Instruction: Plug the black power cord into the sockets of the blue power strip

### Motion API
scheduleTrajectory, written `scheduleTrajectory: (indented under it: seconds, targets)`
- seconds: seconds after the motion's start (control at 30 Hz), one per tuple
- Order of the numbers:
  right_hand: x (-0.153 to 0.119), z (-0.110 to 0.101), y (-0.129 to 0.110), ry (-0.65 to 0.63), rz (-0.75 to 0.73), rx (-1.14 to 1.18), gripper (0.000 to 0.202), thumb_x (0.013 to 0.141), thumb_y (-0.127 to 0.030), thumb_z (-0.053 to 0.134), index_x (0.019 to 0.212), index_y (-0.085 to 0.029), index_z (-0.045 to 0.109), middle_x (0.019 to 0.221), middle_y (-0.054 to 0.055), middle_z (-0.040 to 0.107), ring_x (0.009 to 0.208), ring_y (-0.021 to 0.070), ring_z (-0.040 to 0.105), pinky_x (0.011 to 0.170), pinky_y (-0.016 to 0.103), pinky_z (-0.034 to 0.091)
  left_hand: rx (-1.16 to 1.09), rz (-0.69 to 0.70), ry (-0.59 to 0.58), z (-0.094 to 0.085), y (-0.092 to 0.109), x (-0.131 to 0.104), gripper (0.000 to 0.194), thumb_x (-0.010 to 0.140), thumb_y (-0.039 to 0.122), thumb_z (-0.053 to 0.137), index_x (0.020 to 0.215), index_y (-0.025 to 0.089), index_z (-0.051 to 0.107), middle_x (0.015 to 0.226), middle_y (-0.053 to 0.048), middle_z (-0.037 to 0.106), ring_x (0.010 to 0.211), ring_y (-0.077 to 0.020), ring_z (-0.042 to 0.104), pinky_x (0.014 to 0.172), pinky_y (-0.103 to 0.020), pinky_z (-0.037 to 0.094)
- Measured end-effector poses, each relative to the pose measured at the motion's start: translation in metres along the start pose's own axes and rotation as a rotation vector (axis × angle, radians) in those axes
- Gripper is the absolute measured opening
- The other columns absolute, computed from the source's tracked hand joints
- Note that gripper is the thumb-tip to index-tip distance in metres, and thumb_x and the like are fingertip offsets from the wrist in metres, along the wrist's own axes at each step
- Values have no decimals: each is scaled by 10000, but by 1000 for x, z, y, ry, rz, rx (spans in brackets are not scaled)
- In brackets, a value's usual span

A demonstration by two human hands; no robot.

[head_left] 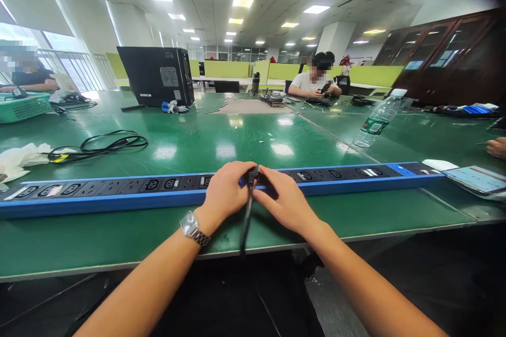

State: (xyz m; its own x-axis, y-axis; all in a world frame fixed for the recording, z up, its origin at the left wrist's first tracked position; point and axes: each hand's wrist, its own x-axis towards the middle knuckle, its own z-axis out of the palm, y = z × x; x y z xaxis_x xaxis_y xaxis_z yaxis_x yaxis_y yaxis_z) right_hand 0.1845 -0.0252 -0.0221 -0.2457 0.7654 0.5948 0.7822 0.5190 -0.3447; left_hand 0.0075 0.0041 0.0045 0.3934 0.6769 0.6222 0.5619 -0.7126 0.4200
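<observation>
A long blue power strip (158, 199) with black sockets lies across the green table in front of me. At its middle, a black power cord plug (251, 175) is pinched between my two hands, just over the strip's sockets. My left hand (227, 184), with a metal-band watch at the wrist, is closed on the plug from the left. From the right, the fingertips of my right hand (282, 195) close on it. The plug's cord (246, 221) hangs toward me past the table's front edge. My fingers hide whether the plug sits in a socket.
A clear water bottle (375, 122) and a phone-like screen (480, 179) are at the right. Coiled black cable (114, 141) lies at left, near a green basket (26, 107). A black computer case (158, 76) stands behind. Other people sit around; another person's hand (497, 147) shows at right.
</observation>
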Motion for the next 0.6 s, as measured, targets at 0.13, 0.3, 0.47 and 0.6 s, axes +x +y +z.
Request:
scheduleTrajectory:
  seconds: [0.13,0.3,0.47,0.6]
  targets:
    - [-16,-2,9,45,-21,-70,537,897,-468,554,1354,-187,530,1339,138,601,1262,301,532,1054,533,406,-73,-50,-29,-4,0,3,296,798,174,659,1094,167,677,1049,-75,744,931,-220,678,879,-375,530]
    - [-16,-2,8,50,30,-174,474,896,-414,561,1308,-182,587,1354,128,597,1304,307,494,1078,537,375,-107,-50,-64,-7,-1,3,252,851,267,634,1087,188,678,1057,-60,745,940,-205,681,877,-348,529]
    - [-14,-2,6,6,34,-209,469,888,-393,575,1314,-197,590,1399,107,563,1325,301,468,1092,523,352,6,-42,-54,-5,2,4,240,860,242,615,1087,182,661,1015,-57,746,897,-202,683,847,-331,531]
    - [-15,-3,5,4,36,-216,478,881,-384,583,1317,-190,586,1402,110,559,1328,298,461,1092,513,348,90,-19,-35,-4,3,4,276,869,217,586,1134,163,643,1110,-94,730,977,-227,685,906,-367,526]
